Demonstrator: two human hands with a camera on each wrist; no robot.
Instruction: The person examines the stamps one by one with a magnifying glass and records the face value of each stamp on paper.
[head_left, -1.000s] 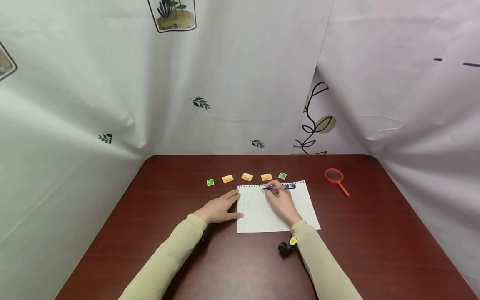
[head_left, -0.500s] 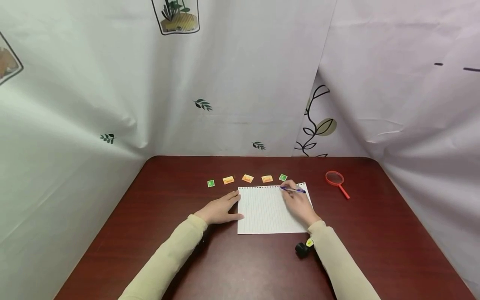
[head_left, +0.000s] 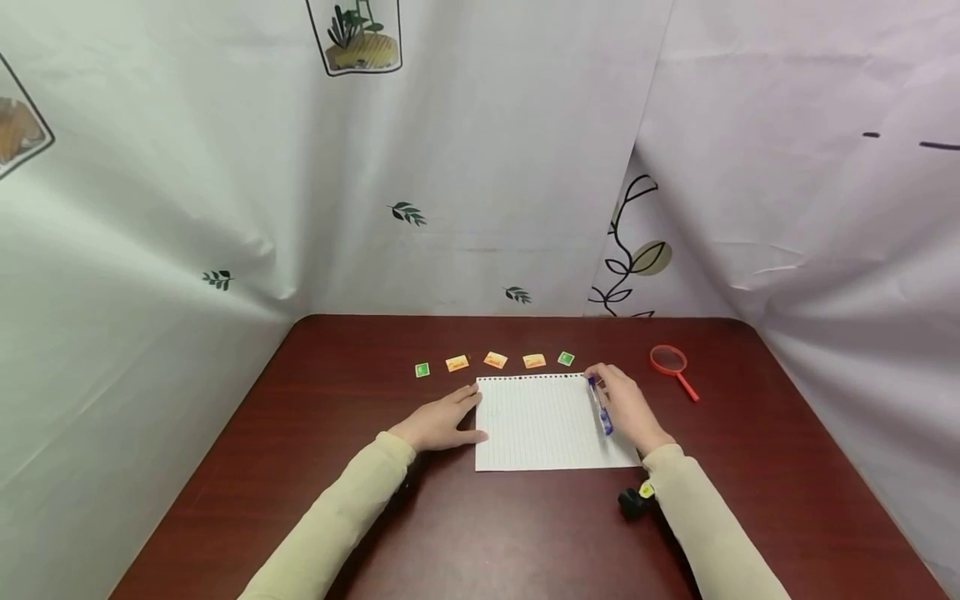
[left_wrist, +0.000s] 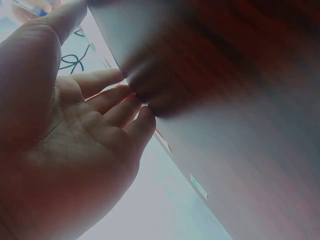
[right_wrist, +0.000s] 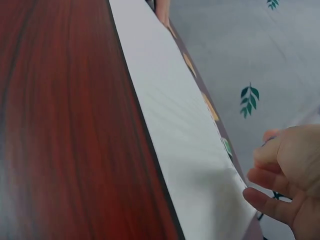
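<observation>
A sheet of lined paper (head_left: 528,429) with a row of punched holes along its far edge lies on the table. My left hand (head_left: 441,423) rests at its left edge, fingers extended and thumb on the paper; the palm shows large in the left wrist view. At the sheet's far right corner is my right hand (head_left: 628,407), holding a blue-ended pen (head_left: 602,412) with a clear barrel, one end slanting back toward me over the paper. In the right wrist view the fingers curl above the paper's edge, and the pen is mostly hidden.
Beyond the paper lie small stamp-like pieces in a row: a green one (head_left: 422,369), an orange one (head_left: 457,363) and several more. A red magnifying glass (head_left: 670,360) lies to the right. Patterned white fabric (head_left: 480,167) hangs behind the dark red table (head_left: 337,358).
My right hand has moved right along the paper's far edge to the corner. The pen has swung from lying crosswise to pointing back toward me. The left hand stays put.
</observation>
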